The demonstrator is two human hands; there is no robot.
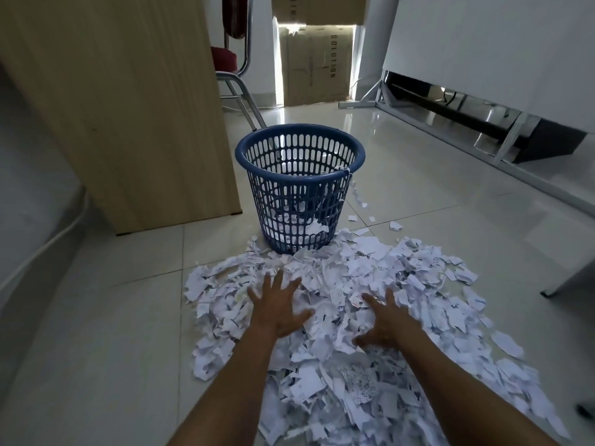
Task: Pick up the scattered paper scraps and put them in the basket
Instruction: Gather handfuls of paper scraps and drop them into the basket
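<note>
A wide pile of torn white paper scraps (418, 284) covers the tiled floor in front of me. Behind it stands a blue slotted plastic basket (299, 149), upright, with some scraps in its bottom and one strip hanging over its right rim. My left hand (278, 309) lies over the pile's left middle with fingers spread and straight. My right hand (384, 321) is over the pile's centre, fingers spread and slightly bent, holding nothing that I can see.
A wooden desk panel (128, 107) stands to the left of the basket. A chair with a red seat (231, 66) and cardboard boxes (315, 66) are behind. A metal frame (483, 123) runs along the right wall. A few loose scraps (394, 225) lie right of the basket.
</note>
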